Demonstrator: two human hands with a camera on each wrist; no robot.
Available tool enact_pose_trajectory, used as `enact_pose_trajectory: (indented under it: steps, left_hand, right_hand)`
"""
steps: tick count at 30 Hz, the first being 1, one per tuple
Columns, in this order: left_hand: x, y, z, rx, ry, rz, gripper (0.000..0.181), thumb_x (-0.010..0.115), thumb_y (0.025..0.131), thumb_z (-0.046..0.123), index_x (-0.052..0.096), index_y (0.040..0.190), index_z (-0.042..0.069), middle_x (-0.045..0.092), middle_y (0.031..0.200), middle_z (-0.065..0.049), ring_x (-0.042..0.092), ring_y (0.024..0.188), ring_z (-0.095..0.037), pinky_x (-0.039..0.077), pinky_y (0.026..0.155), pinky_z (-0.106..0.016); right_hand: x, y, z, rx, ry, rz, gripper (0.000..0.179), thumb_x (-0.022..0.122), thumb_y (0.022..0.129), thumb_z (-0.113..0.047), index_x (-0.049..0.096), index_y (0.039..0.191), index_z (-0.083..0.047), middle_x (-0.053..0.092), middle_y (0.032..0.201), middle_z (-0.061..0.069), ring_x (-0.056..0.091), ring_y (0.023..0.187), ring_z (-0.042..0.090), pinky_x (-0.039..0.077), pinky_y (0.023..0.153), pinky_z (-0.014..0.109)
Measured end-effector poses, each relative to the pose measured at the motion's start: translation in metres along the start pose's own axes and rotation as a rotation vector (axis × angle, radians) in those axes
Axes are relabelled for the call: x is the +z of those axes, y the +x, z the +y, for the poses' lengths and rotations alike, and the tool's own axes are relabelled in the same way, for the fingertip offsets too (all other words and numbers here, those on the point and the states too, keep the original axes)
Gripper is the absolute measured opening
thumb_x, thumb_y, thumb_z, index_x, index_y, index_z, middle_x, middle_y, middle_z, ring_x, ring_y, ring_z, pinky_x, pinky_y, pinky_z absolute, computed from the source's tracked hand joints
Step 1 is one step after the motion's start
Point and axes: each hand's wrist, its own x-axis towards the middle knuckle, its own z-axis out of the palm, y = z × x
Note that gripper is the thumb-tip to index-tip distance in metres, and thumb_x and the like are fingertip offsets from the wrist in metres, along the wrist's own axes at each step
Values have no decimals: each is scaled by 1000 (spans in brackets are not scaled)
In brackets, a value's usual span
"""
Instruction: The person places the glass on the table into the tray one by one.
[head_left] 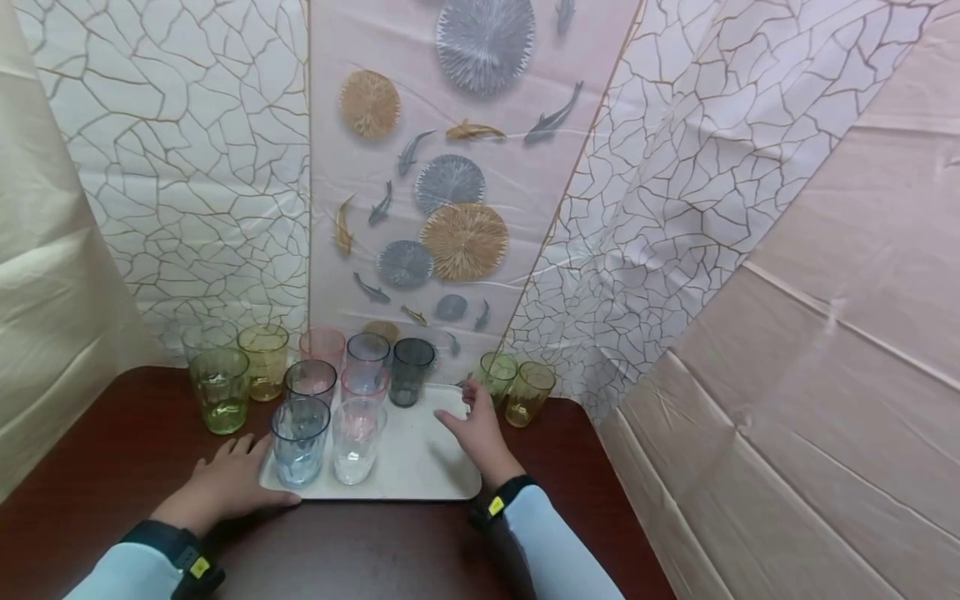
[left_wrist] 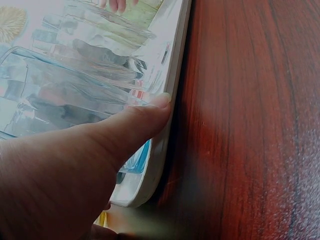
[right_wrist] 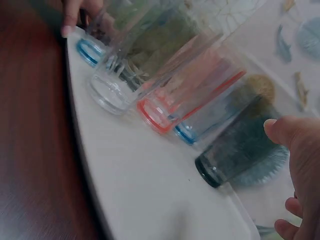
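A white tray (head_left: pixel 420 467) holds several tumblers on its left and back parts. At its front left corner my left hand (head_left: pixel 228 483) rests with the fingers spread along the side and the straight thumb on the front rim. A blue tumbler (head_left: pixel 300 442) and a clear tumbler (head_left: pixel 358 446) stand beside that hand. Over the tray's back right edge reaches my right hand (head_left: pixel 478 429), its thumb and fingers apart with nothing between them. It is close to a green tumbler (head_left: pixel 491 367) behind the tray. The dark grey tumbler (right_wrist: pixel 235 145) stands left of it.
Left of the tray, a green-based tumbler (head_left: pixel 221 396) and a yellow tumbler (head_left: pixel 264 367) stand on the dark red wooden table (head_left: pixel 375 550). Another yellow tumbler (head_left: pixel 530 396) is at the back right. Patterned cloth (head_left: pixel 225 183) hangs behind the table.
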Motion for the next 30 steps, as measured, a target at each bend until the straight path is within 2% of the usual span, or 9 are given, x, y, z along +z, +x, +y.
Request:
enact_pose_trajectory:
  steps: [5,9,14,19,23,26,30]
  left_hand:
    - [0,-1,-3,-5,5,11,142,67,64,92,33,158,-9,28,150,-50,21,132,-72,19,98,-89]
    - [1,-1,-5,-5,14,15,143,66,64,93,33,158,-10,28,150,-50,21,132,-72,19,98,-89]
    - [0,-1,-3,-2,15,15,141,67,65,91,33,157,-10,29,149,-50,22,132,-72,20,97,-89]
    - [-2,-1,-1,-10,13,8,142,67,64,91,33,158,-10,28,150,-50,21,132,-71,19,98,-89]
    - [-1,1,-2,-7,12,6,142,67,64,92,33,158,-9,28,150,-49,21,133,-71,19,98,-89]
    - [0,2,-2,-3,11,9,142,66,64,93,33,158,-9,28,150,-49,21,133,-71,19,98,-89]
    - [2,3,-3,2,13,9,143,65,63,94,33,158,-8,28,151,-49,21,133,-71,19,98,-89]
  right_hand:
    - [-23,-16,10,2,-16,52,83,82,89,-42,42,152,-6,53,144,18,52,132,34,52,103,50]
    - [-44,-17,26,-4,-24,155,69,82,90,-33,50,142,-1,56,135,21,56,123,36,52,100,51]
    - [-75,-5,51,45,-10,309,60,81,90,-31,54,132,1,58,125,18,58,113,33,54,92,50]
    - [-97,16,73,127,4,390,68,83,89,-33,46,137,-3,52,127,18,57,112,32,55,88,46]
    - [-105,33,87,162,28,391,88,85,85,-36,35,148,-1,47,133,23,52,119,36,51,95,49]
    - [-109,43,95,177,48,341,101,85,84,-40,26,157,-2,44,142,23,48,127,36,48,103,50]
    - [-113,49,105,160,90,265,106,84,86,-41,19,163,-7,37,155,23,40,139,37,42,113,53]
